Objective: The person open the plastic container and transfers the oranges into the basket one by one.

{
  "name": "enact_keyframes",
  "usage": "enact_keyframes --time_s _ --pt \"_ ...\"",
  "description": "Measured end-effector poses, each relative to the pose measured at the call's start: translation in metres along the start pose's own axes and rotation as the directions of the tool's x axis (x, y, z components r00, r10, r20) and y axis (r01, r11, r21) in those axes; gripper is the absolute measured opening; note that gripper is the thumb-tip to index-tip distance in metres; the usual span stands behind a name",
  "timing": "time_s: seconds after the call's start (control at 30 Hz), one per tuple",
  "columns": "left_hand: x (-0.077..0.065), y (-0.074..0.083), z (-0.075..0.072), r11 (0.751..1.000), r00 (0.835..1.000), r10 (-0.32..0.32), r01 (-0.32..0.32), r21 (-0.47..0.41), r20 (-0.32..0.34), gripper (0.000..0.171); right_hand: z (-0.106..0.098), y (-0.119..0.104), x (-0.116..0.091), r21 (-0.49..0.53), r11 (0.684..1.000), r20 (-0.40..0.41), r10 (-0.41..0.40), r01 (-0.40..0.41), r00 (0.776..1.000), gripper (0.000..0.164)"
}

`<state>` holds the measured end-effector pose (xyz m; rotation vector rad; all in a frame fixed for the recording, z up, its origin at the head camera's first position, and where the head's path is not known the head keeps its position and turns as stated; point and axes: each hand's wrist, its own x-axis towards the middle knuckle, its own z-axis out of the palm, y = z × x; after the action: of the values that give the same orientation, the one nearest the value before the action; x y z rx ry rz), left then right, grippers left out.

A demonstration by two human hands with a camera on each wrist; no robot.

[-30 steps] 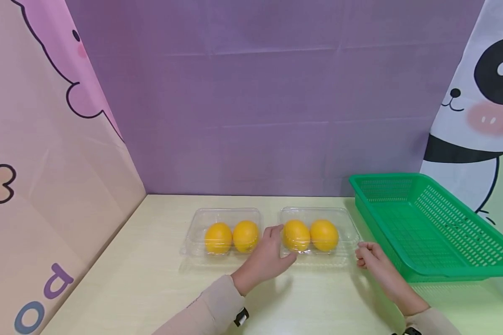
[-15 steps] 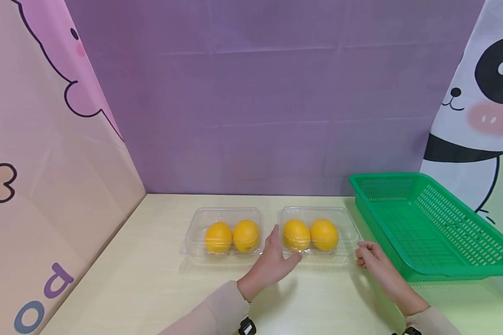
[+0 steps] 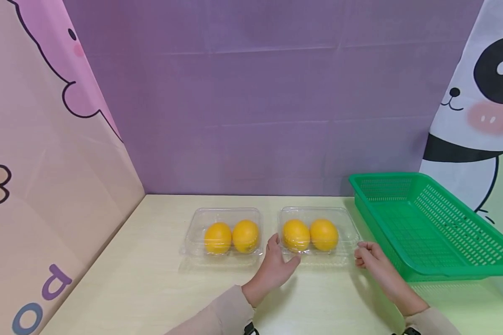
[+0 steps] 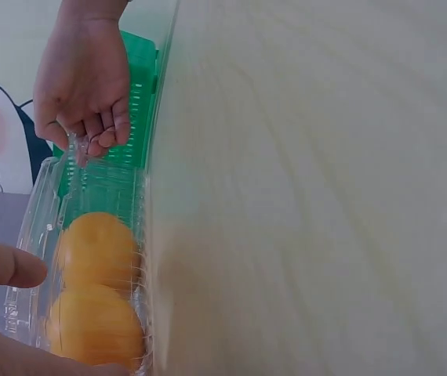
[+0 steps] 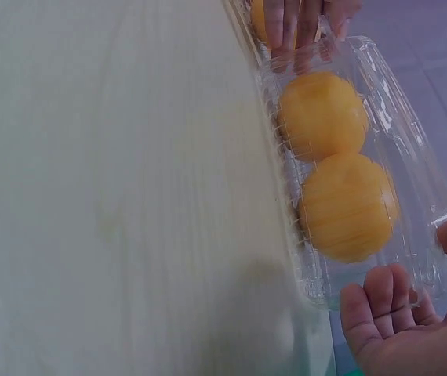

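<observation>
Evidently both hands are at the right box (image 3: 347, 222), a clear plastic one that sits on the pale desk (image 3: 121, 288) with a pair of oranges (image 3: 324, 235) side by side inside it. At its front right corner, the right hand (image 3: 375, 263) has its fingers curled in and pinches the thin plastic edge between them and the thumb. The left hand (image 3: 275, 267) is at the front left corner, thumb and fingers spread well apart, the fingers up along the box's left side and the thumb at its front; whether they touch the plastic, I cannot tell.

Just to the left stands the left box (image 3: 197, 228), clear as well, holding two more oranges (image 3: 218, 238) next to each other. A narrow strip of desk lies between the boxes. Near the right hand, on the right of the desk, a green basket (image 3: 385, 239) stands at a slant. Behind everything hangs a purple cloth (image 3: 234, 102), with a panda print (image 3: 500, 70) on the right wall and light sleeves (image 3: 218, 314) on the person's arms.
</observation>
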<state>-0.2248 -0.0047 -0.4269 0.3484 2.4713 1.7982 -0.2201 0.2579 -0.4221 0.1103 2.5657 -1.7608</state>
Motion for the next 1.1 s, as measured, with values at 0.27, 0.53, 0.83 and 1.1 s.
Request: enact_keyframes --time_s 0.27,0.53,0.83,1.1 --pt "0.0 -0.004 0.003 1.0 0.999 0.024 -0.025 -0.007 -0.038 0.081 0.001 -0.001 -0.001 0.006 1.0 -0.003 -0.002 0.002 1.0 0.036" --pt "0.001 -0.008 0.007 0.998 0.994 0.063 -0.065 -0.025 -0.088 0.066 0.0 0.0 0.0 -0.01 1.0 0.002 0.009 -0.009 1.0 0.035" --pt "0.002 -0.01 0.008 0.997 0.989 0.078 -0.079 0.002 -0.129 0.059 0.0 0.0 0.001 -0.013 1.0 0.005 0.019 -0.019 1.0 0.037" --pt "0.002 -0.007 0.008 0.997 0.987 0.073 -0.078 -0.025 -0.145 0.055 0.0 0.0 0.001 -0.023 0.999 0.022 0.023 -0.022 1.0 0.039"
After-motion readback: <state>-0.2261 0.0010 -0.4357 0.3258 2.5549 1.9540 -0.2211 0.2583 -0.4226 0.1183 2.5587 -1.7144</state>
